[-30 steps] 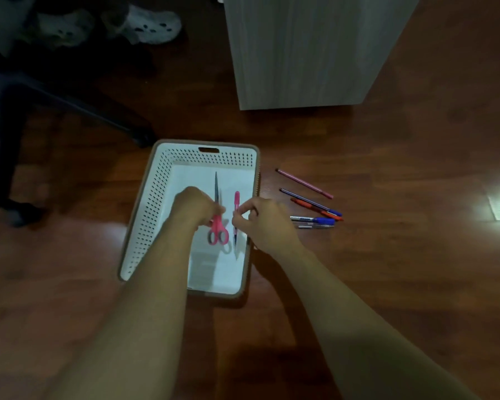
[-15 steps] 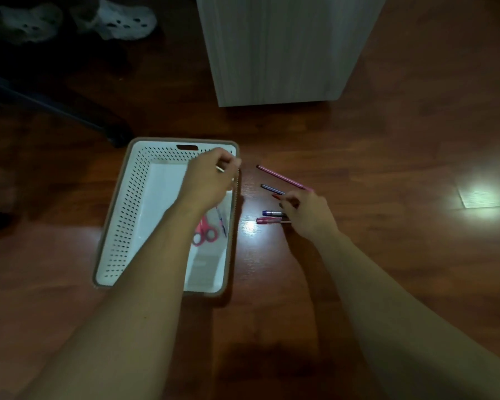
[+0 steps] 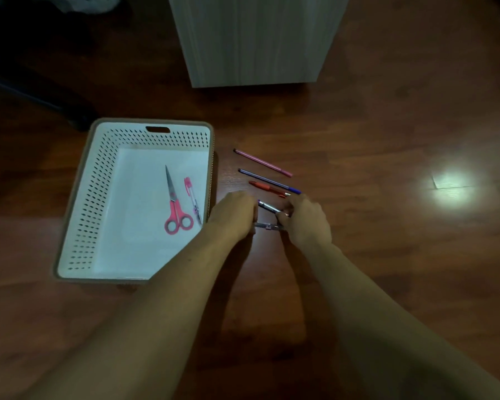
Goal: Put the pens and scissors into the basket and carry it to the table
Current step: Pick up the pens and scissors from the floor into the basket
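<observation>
Scissors and pink pen already in basket. Right hand gripping silver pen; left hand closing on another. Best lifted level, then lowered flat inside.

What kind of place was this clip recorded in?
Probably a home room or study, filmed at floor level: a dark polished wooden floor, the pale wood-grain side of a desk or cabinet, and a light clog-type shoe lying at the top edge.

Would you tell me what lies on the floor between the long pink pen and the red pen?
In the head view, one dark purple pen lies between the pink pen and the red pen, roughly parallel to both.
</observation>
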Available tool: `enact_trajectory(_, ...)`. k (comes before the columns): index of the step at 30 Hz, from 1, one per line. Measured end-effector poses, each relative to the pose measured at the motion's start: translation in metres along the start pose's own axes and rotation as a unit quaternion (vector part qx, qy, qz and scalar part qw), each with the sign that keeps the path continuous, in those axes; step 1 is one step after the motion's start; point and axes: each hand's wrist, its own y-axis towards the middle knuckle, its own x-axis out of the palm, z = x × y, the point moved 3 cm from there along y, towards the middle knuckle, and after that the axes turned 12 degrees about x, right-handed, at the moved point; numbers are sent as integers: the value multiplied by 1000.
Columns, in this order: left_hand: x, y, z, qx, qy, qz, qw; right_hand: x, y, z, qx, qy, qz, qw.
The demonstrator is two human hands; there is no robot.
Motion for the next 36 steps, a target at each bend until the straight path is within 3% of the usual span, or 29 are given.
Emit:
enact_trajectory(5,7,-5,-3,-1,-2,8,1000,-3,0,-2,2,24,6,1000)
enact_trajectory(8,-3,-3,-6,-42,-73,0,996,-13,3,-15,31,154,27,987)
enact_trajectory(12,-39,-3,-12,-72,-207,68,973,-39,7,-56,52,303,67,949)
enact_trajectory(16,-93,-17,-32,-87,-279,117,949,-51,6,-99,56,350,-4,935)
enact_trajectory(21,-131,-40,-102,-198,-183,98,958,-24,-18,-142,28,295,-158,942)
enact_trajectory(24,-117,-57,-128,-244,-186,68,949,-6,-44,-155,0,225,-192,955)
enact_trajectory(31,-96,-70,-148,-283,-208,100,931,-3,-54,-160,-47,191,-162,967)
enact_trajectory(33,-105,-65,-144,-265,-183,151,935,-11,-45,-154,-44,205,-130,969)
enact_trajectory(36,-124,-52,-125,-193,-195,292,916,-24,-21,-129,-20,187,-63,980)
